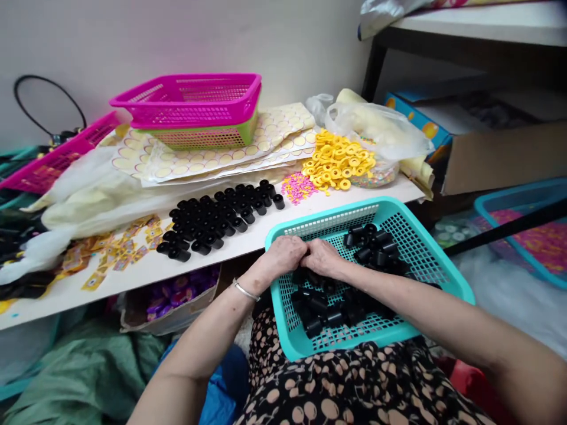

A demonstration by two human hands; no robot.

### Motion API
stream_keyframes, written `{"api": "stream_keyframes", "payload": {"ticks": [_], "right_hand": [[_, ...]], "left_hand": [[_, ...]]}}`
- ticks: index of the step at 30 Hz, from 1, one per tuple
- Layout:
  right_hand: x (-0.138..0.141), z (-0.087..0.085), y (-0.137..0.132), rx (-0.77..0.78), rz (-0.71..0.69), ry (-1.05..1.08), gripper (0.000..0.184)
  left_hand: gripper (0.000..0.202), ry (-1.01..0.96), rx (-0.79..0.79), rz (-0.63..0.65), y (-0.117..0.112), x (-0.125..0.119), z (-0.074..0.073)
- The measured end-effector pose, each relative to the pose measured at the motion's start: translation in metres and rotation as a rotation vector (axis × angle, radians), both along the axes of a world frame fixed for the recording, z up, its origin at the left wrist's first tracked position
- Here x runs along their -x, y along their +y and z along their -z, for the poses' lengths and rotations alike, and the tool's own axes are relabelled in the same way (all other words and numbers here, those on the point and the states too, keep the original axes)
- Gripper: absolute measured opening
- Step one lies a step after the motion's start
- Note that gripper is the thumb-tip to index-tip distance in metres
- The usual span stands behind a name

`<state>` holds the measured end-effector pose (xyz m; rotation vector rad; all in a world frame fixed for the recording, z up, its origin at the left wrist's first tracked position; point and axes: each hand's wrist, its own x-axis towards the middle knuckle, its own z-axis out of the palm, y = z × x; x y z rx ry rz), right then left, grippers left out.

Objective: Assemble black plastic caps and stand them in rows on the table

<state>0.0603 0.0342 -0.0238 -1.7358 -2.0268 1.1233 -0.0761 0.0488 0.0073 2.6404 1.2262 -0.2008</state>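
My left hand and my right hand meet over the near-left part of a turquoise plastic basket on my lap. The fingers of both hands are curled closed and pressed together. What they hold, if anything, is hidden by the knuckles. Loose black plastic cylinders lie jumbled in the basket, just below and beside my hands. On the white table ahead, more black hollow cylinders stand upright in close rows.
Yellow rings and small pink and yellow pieces lie in heaps on the table. Small yellow packets are scattered at left. Behind them, a magenta basket sits on a green one. A cardboard box is at right.
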Motion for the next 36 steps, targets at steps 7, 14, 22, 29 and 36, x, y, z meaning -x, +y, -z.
{"api": "stream_keyframes", "payload": {"ticks": [7,14,22,29,36], "right_hand": [[-0.049,-0.028,-0.016,-0.031,0.189,0.319,0.027],[-0.057,-0.043,-0.056,-0.126,0.321,0.841,0.024],[-0.049,-0.043,-0.062,-0.347,0.266,0.747,0.020],[-0.051,-0.034,-0.063,-0.444,0.235,0.684,0.022],[-0.055,-0.026,-0.067,-0.518,0.203,0.714,0.033]], "left_hand": [[0.018,-0.764,0.351,-0.436,-0.017,0.002,-0.018],[0.027,-1.773,1.128,-0.942,-0.034,-0.024,-0.025],[0.034,-1.827,1.052,-0.994,-0.035,-0.029,-0.021],[0.038,-1.853,0.977,-0.991,-0.038,-0.032,-0.017],[0.036,-1.840,0.969,-0.976,-0.042,-0.032,-0.017]]}}
